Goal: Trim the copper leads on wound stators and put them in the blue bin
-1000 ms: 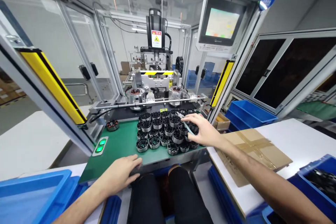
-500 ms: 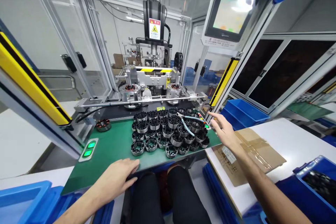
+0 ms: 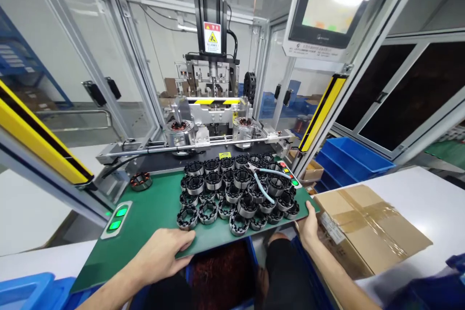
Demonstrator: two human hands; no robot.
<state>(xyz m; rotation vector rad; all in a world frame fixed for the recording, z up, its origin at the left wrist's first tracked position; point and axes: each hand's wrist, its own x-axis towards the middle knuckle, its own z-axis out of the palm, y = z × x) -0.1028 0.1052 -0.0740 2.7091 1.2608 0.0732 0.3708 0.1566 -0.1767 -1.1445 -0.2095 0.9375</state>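
Observation:
My left hand [image 3: 164,255] grips the front edge of the green tabletop [image 3: 145,216], fingers on top and thumb below. At the tabletop's front right corner, my right hand [image 3: 308,227] is closed around the edge, with some fingers hidden underneath. Between my hands stand several ring-shaped motor stator cores [image 3: 208,213], black inside and grey outside, stacked in rows. Pliers with pale blue handles [image 3: 262,186] lie open across the top of them. A single stator with copper-coloured windings [image 3: 141,181] sits apart at the back left.
Behind the tabletop a machine holds two round fixtures [image 3: 180,136] under a motor [image 3: 210,14]. Green-lit buttons [image 3: 115,224] are at the left. A cardboard box [image 3: 366,223] and blue bins [image 3: 352,155] stand right. A blue bin of reddish-brown scraps [image 3: 223,276] is below.
My right hand has come down from beside the buttons to the tabletop's right corner and closed on it. My left hand has closed on the front edge. The view has shifted.

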